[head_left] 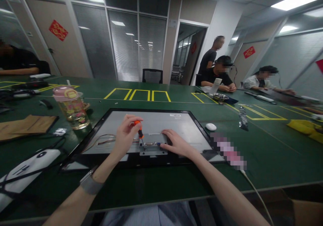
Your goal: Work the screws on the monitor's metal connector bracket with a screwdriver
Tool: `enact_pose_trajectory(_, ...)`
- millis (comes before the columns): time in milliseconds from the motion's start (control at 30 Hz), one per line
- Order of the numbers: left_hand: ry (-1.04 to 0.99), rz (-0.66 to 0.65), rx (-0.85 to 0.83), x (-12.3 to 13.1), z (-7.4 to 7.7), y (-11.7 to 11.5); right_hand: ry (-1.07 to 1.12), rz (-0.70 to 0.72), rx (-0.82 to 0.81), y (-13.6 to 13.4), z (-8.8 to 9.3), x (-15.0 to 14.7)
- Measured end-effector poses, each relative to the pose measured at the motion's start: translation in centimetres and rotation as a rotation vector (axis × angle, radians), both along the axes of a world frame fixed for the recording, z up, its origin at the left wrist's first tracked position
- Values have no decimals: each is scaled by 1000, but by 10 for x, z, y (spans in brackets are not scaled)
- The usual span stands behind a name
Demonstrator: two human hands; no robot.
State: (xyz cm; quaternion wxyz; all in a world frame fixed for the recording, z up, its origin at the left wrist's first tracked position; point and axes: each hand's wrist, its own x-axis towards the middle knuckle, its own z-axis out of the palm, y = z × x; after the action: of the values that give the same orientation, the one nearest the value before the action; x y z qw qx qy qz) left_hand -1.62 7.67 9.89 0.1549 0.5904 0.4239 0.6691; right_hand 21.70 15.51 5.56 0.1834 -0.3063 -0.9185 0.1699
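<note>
Pinching a small screwdriver (139, 126) with an orange handle, the left hand (125, 133) held the tool almost upright, its fingers curled around the handle. The tip pointed down at the left end of a grey metal cover (152, 147); I could not tell whether it sat in a screw. The right hand (176, 143) lay flat, with the fingers spread, on the right part of the same cover. This cover was on the near edge of a monitor panel (181, 121), which lay face down, with its black frame, on the green bench (264, 152), directly in front of the person. Thin wires (101, 140) ran over the back of the panel, left of the left hand. A grey wristband (91, 184) was on the left forearm.

A clear bottle (73, 108) with a pink lid stood just beside the far left corner of the panel. A white mouse (211, 126) lay near its right edge. A brown paper sheet (27, 125) lay further left. Other people sat at the far side of the bench, well apart.
</note>
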Motion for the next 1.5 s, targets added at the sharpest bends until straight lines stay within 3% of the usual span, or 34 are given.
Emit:
enact_pose_trajectory(100, 33, 10, -54, -2, 1, 0, -9, 6, -11, 0, 1, 1)
enact_pose_trajectory(200, -51, -65, -103, -6, -1, 2, -19, 10, -25, -1, 2, 1)
enact_pose_trajectory(533, -113, -131, -119, 0, -3, 0, -36, 51, -16, 1, 4, 4)
enact_pose_trajectory(767, -4, 7, -14, -2, -2, 1, -26, 69, -1, 3, 1, 5)
enact_pose_trajectory(967, -44, -59, -51, -3, -1, -2, -17, 76, -13, 3, 3, 7)
enact_pose_trajectory(1367, 10, 99, 14, 1, 0, 1, -7, 67, -42, 5, 2, 7)
enact_pose_trajectory(1500, 35, 42, -40, 1, 2, -3, 3, 77, -31, 6, 0, 7)
